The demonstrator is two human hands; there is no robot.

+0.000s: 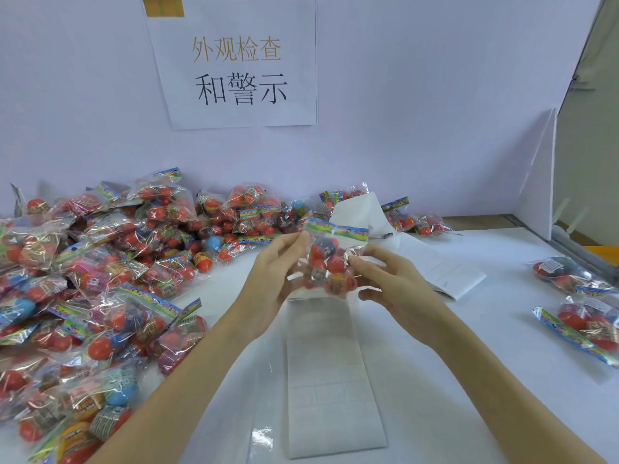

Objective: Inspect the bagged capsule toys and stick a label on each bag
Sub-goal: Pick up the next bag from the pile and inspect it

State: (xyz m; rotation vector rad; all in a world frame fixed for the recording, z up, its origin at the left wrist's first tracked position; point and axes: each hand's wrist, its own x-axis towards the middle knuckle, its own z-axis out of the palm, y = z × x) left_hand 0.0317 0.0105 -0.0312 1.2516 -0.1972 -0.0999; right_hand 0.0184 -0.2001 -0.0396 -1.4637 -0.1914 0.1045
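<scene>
A: Left hand [268, 279] and right hand [392, 283] pinching bag [330, 262] by its sides, raised over label sheet [330, 380]?
B: Yes. Inspecting now, probably. Next: peeling a label, sticking it on. Pile [100, 279] left, two bags [579, 296] right.

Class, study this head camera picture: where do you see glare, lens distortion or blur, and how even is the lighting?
Head view: glare glints on the cellophane of the held bag and the pile of bags; a bright reflection marks the label sheet near its lower left corner; wide-angle bending curves the right partition; lighting is soft and even; bag print is too blurred to read.
</scene>
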